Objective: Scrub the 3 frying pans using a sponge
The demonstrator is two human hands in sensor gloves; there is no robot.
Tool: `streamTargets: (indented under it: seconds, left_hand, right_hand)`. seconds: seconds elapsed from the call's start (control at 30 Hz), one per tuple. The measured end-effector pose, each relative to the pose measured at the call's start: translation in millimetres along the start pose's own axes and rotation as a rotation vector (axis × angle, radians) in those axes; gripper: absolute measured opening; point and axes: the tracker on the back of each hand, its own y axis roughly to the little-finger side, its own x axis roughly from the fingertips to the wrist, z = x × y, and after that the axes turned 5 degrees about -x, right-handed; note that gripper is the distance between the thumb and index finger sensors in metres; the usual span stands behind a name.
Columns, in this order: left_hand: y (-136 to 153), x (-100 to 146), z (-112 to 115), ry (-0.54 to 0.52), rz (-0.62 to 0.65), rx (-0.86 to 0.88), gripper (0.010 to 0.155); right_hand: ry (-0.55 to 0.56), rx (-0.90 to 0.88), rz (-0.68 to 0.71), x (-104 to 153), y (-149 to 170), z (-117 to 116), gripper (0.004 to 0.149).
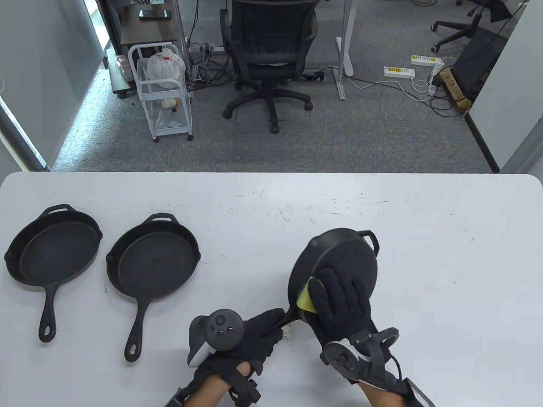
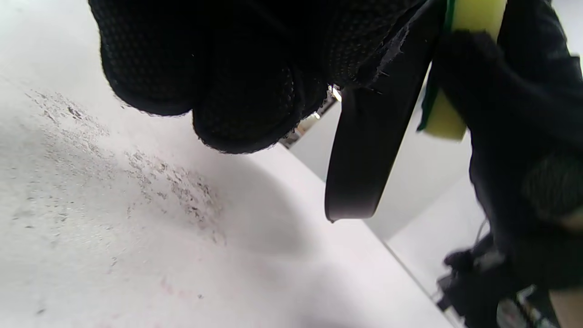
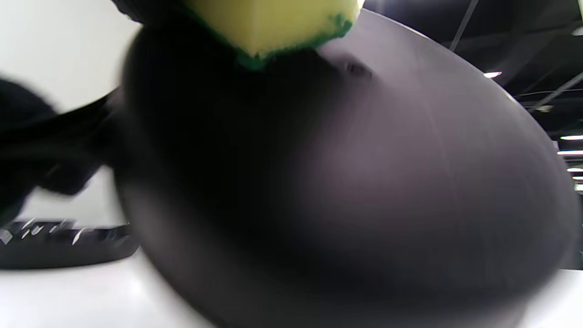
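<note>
Three black cast-iron frying pans are in the table view. One pan [image 1: 53, 250] lies flat at the far left, a second pan [image 1: 152, 263] beside it. The third pan [image 1: 339, 258] is tipped up with its underside facing me. My left hand [image 1: 258, 335] grips its handle [image 1: 290, 313]; the same handle [image 2: 369, 136] runs below the curled fingers in the left wrist view. My right hand [image 1: 343, 296] presses a yellow-green sponge [image 1: 306, 299] against the pan's underside [image 3: 387, 182], fingers laid over the sponge [image 3: 273, 23]. The sponge [image 2: 460, 68] also shows in the left wrist view.
The white table [image 1: 445, 263] has scuff marks [image 2: 173, 187] near my left hand. Beyond the table's far edge stand an office chair [image 1: 269, 55] and a white cart [image 1: 163, 89] on the grey carpet.
</note>
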Motion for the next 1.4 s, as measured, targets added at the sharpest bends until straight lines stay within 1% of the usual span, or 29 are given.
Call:
streamTargets:
  seconds: [0.1,0.13,0.23,0.3,0.4,0.43,0.53,0.57,0.63,0.7,0.73,0.8,0.87,0.9,1.0,1.07,1.1,1.2,1.27,1.33,1.4]
  left_hand:
    - [-4,0,1,0.029,0.030,-0.027,0.058]
    - [-4,0,1,0.030,0.037,-0.014,0.058]
    - [0,2,-2,-0.002,0.031,0.038,0.058]
    - [3,3,-5,-0.039,0.012,0.091,0.058]
    - [10,7,-9,-0.123,-0.034,0.181,0.058]
    - [14,8,-9,-0.151,-0.053,0.231,0.058]
    - [20,9,-10,-0.169,-0.102,0.327,0.058]
    - [22,9,-10,-0.168,-0.107,0.332,0.058]
    - [23,9,-10,-0.156,-0.105,0.295,0.058]
    - [19,7,-8,-0.134,-0.086,0.239,0.058]
    - [16,6,-6,-0.118,-0.063,0.183,0.058]
    - [9,5,-3,-0.082,-0.027,0.109,0.057]
    - [3,4,0,-0.055,0.007,0.046,0.057]
    - [0,4,0,-0.040,0.026,0.029,0.057]
    - [-1,4,-1,-0.030,0.037,0.044,0.057]
    - [1,6,-5,-0.055,0.027,0.078,0.057]
    - [3,7,-7,-0.074,0.019,0.092,0.057]
    - [11,10,-14,-0.158,-0.029,0.186,0.057]
    - [18,13,-16,-0.214,-0.071,0.278,0.056]
    - [25,13,-17,-0.216,-0.104,0.340,0.056]
    - [29,12,-16,-0.198,-0.123,0.343,0.056]
  right_hand:
    - [0.035,-0.105,-0.109,-4,25,9,0.075]
    - [0.019,-0.187,-0.170,-6,43,9,0.075]
    - [-0.018,-0.265,-0.285,-6,75,0,0.075]
    - [-0.056,-0.250,-0.314,-5,83,-9,0.075]
    - [-0.118,-0.212,-0.260,-6,73,-20,0.075]
    - [-0.138,-0.181,-0.206,-6,62,-25,0.075]
    - [-0.154,-0.100,-0.066,-2,32,-31,0.074]
    - [-0.158,-0.079,0.002,-1,18,-33,0.075]
    - [-0.146,-0.014,0.090,1,-1,-31,0.076]
    - [-0.120,0.060,0.132,3,-11,-25,0.076]
    - [-0.085,0.063,0.134,4,-12,-21,0.076]
    - [-0.056,0.025,0.107,3,-6,-14,0.076]
    - [-0.019,-0.039,0.033,1,7,-4,0.076]
    - [-0.003,-0.089,-0.036,-1,20,1,0.076]
    - [0.012,-0.142,-0.155,-4,45,5,0.075]
    - [-0.006,-0.174,-0.223,-5,61,1,0.075]
    - [-0.021,-0.180,-0.234,-5,64,-1,0.075]
    - [-0.100,-0.139,-0.207,-6,62,-13,0.075]
    - [-0.156,-0.092,-0.143,-5,50,-21,0.075]
    - [-0.181,-0.062,-0.061,-3,33,-27,0.075]
    - [-0.187,-0.028,0.012,0,14,-31,0.075]
